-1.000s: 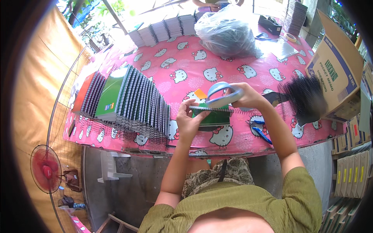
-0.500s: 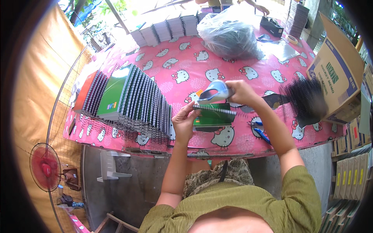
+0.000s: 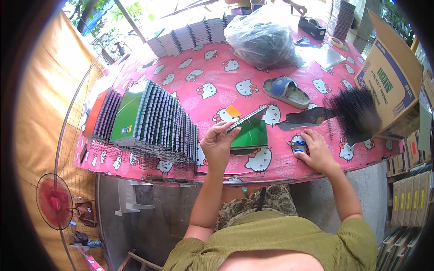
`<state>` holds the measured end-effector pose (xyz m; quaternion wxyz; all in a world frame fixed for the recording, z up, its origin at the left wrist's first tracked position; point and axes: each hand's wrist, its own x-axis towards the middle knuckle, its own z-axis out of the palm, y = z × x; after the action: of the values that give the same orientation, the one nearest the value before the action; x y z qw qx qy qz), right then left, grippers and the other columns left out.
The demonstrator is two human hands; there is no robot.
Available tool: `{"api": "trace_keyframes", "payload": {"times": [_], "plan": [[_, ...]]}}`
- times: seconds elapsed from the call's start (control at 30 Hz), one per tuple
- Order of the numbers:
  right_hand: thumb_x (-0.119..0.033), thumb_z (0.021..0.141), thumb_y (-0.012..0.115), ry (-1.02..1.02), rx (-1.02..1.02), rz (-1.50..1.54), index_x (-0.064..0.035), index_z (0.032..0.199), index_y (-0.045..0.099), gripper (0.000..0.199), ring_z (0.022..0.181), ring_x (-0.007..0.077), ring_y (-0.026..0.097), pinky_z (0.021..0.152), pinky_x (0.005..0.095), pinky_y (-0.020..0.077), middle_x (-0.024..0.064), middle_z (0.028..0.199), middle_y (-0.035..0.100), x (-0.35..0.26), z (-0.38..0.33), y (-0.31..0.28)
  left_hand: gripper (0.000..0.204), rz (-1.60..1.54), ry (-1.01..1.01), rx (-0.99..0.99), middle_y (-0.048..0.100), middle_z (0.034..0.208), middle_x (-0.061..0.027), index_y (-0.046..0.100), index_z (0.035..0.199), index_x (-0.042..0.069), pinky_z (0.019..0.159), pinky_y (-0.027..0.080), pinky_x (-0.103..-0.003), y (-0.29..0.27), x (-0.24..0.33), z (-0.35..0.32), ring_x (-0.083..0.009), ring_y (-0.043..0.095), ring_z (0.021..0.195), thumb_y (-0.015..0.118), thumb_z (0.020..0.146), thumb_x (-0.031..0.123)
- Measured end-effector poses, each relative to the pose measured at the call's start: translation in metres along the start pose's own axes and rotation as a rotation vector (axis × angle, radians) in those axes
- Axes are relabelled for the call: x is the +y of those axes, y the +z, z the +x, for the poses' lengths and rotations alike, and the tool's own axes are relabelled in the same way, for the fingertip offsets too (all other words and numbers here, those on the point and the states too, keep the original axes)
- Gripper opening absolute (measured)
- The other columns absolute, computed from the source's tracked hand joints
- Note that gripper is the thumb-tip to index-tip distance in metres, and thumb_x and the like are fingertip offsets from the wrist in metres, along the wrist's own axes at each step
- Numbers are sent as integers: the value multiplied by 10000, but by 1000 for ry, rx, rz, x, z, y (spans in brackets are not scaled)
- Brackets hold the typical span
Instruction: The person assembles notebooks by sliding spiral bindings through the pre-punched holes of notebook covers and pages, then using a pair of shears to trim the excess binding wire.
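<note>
My left hand (image 3: 216, 143) pinches the near end of a small green spiral notebook (image 3: 251, 120), tilted with its bound edge raised. Under it, another green notebook (image 3: 254, 136) lies flat on the table. My right hand (image 3: 318, 153) is at the table's near side, its thumb and fingers curled around blue-handled pliers (image 3: 299, 143); the palm hides part of them. Beyond the notebooks lies a blue slipper (image 3: 285, 92), apart from both hands. A small orange piece (image 3: 233, 111) sits just past the tilted notebook.
Rows of green spiral notebooks (image 3: 147, 119) and orange ones (image 3: 101, 115) stand left. A heap of black spiral coils (image 3: 355, 113) lies beside an open carton (image 3: 389, 81) at right. A plastic bag (image 3: 262, 40) and a tape dispenser (image 3: 312, 28) stand farther back, near another person's hand.
My right hand has put the slipper down on the table beyond the notebooks and moved right and nearer, onto the pliers. My left hand keeps hold of the notebook, whose bound edge is now tilted up.
</note>
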<state>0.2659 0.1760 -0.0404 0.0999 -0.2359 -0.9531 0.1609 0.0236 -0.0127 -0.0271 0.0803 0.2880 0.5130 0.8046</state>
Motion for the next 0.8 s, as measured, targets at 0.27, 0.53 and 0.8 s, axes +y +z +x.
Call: {"api": "trace_keyframes", "payload": {"times": [0.27, 0.53, 0.8], "plan": [[-349, 863, 632, 204, 67, -163, -18, 1294, 499, 560, 1207, 369, 417, 1008, 579, 305, 192, 1238, 479, -32, -24, -2, 210, 269, 247, 24, 647, 1011, -149, 654, 907, -38, 793, 556, -277, 14, 28, -17, -184, 635, 951, 725, 732, -130], [-253, 815, 707, -263, 274, 484, -2, 1130, 608, 415, 958, 324, 561, 850, 418, 454, 169, 1023, 587, -104, 5, -23, 189, 330, 344, 10, 641, 1015, -158, 648, 887, -44, 772, 554, -273, 21, 30, -29, -184, 641, 925, 721, 738, -134], [-270, 823, 719, -332, 350, 547, 10, 1034, 650, 356, 877, 252, 616, 763, 378, 497, 128, 944, 644, -134, 15, -30, 223, 266, 466, 26, 673, 946, -151, 653, 886, -18, 681, 565, -267, 25, 34, -32, -184, 659, 838, 702, 724, -163]]}}
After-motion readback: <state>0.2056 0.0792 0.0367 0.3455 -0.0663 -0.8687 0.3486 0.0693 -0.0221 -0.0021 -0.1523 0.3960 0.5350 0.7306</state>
